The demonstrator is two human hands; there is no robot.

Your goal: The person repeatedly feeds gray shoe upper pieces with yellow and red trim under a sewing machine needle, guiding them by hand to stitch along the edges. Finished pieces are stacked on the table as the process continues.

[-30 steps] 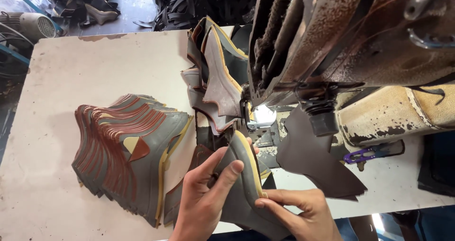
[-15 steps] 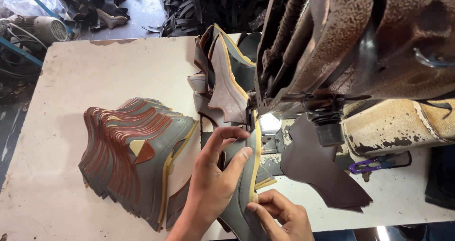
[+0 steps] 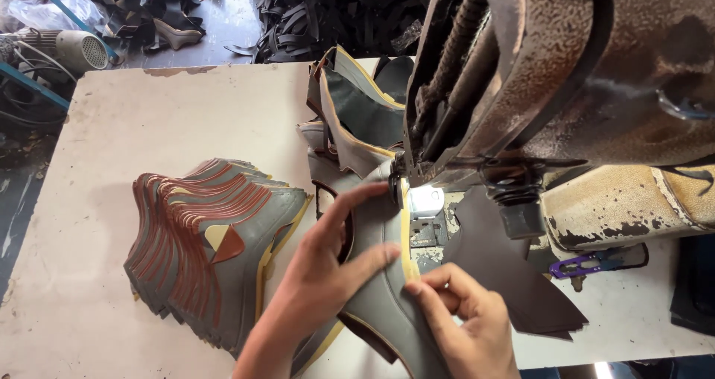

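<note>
Left hand point(image 3: 328, 267) lies flat on the grey shoe piece point(image 3: 380, 290), fingers spread wide, index finger pointing up toward the needle area and thumb pressing down across the middle. Right hand point(image 3: 465, 323) comes in from below, thumb and forefinger pinching the piece's right edge, just beside the yellow trim point(image 3: 407, 234). The piece rests on the desk point(image 3: 149, 126), its top end tucked under the foot of the sewing machine point(image 3: 536, 88), right by the small lit patch at the needle plate.

It looks soft and floppy, thin leather or something like it, light enough to slide with a fingertip, and likely to buckle if pushed from one end only. A flat palm on top and a pinch at the trimmed edge look like the sound places to hold it; the middle would only crease.

Just right of the hands lies a dark brown flap point(image 3: 514, 275), and farther right small purple snips point(image 3: 596, 262). To the left, a fanned stack of grey pieces with red-brown edging point(image 3: 208, 260). Behind the needle, finished pieces point(image 3: 357, 111) pile up. Scraps litter the floor point(image 3: 223, 21) beyond.
</note>
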